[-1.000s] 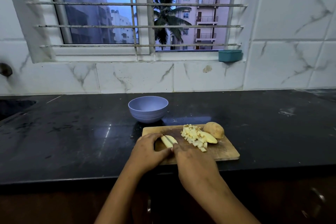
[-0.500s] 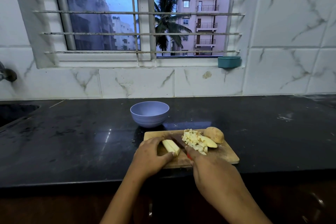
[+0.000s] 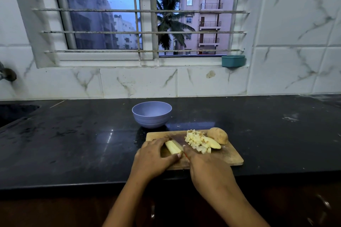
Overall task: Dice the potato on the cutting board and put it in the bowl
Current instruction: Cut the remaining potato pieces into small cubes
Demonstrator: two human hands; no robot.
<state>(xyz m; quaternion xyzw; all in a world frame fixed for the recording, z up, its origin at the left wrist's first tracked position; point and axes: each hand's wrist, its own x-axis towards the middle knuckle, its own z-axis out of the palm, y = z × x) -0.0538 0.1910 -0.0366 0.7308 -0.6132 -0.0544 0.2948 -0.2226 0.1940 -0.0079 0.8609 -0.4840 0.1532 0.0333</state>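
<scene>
A wooden cutting board [image 3: 231,155] lies on the black counter near its front edge. My left hand [image 3: 154,157] grips a pale potato slab [image 3: 172,147] at the board's left. My right hand [image 3: 206,167] holds a knife [image 3: 177,139] with a red handle, its dark blade lying along the slab's right side. A heap of potato dice [image 3: 196,140] sits mid-board, with a peeled wedge [image 3: 214,143] beside it and an unpeeled potato half [image 3: 218,135] at the far right. The lilac bowl [image 3: 151,114] stands behind the board, with nothing in it that I can see.
Black counter [image 3: 73,143] stretches left and right of the board. A sink edge [image 3: 14,114] shows at far left with a tap [image 3: 8,74] on the tiled wall. A teal tub [image 3: 232,61] sits on the window sill.
The view has tilted down a little. My right hand drew the knife off the slab and then brought it back against the slab's right side; my left hand stays on the slab.
</scene>
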